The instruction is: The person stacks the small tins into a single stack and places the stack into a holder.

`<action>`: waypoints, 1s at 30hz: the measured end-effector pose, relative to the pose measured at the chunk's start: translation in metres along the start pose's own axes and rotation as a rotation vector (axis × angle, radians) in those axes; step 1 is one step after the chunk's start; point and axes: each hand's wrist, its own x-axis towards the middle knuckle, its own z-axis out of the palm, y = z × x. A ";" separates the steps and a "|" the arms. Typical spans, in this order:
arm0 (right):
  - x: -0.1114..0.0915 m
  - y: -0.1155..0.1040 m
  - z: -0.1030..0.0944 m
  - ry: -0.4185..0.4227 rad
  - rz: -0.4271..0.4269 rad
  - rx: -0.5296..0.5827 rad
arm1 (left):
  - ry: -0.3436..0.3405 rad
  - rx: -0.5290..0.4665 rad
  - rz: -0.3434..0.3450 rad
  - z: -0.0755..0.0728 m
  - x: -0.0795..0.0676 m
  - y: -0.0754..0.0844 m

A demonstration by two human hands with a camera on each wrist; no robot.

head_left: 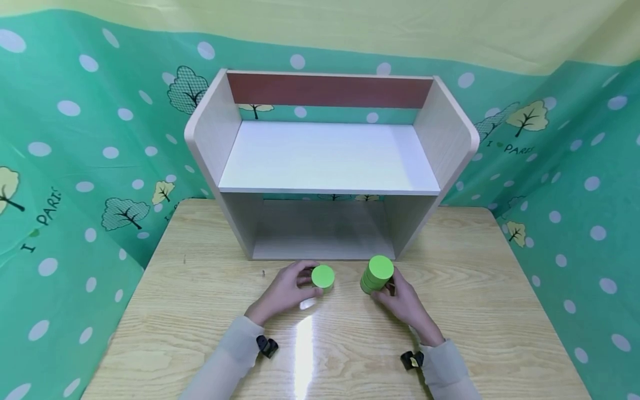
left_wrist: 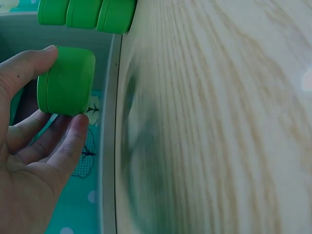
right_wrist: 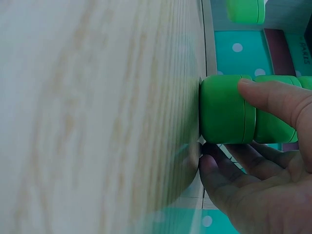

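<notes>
My left hand (head_left: 286, 290) grips a small round green lidded container (head_left: 323, 276) between thumb and fingers. In the left wrist view this container (left_wrist: 69, 80) is raised a little off the tabletop. To its right stands a stack of matching green containers (head_left: 379, 269), three of them showing in the left wrist view. My right hand (head_left: 404, 301) holds this stack low down, thumb on one side and fingers on the other. The bottom container (right_wrist: 224, 109) sits on the table in the right wrist view.
A two-level pale shelf unit (head_left: 330, 191) with a brown back strip (head_left: 330, 90) stands just behind both hands. Its lower front edge lies close to the containers. A wood-grain table (head_left: 165, 311) lies underneath. Green dotted cloth (head_left: 75, 166) hangs around the back and sides.
</notes>
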 end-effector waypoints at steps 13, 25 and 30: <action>0.001 -0.001 0.000 -0.002 -0.002 0.001 | 0.015 0.056 0.051 -0.004 0.010 0.016; 0.001 0.000 0.000 0.000 0.003 0.001 | 0.023 0.115 0.100 -0.004 0.027 0.035; 0.001 0.002 0.000 0.006 -0.004 -0.009 | 0.019 0.134 0.104 -0.003 0.032 0.042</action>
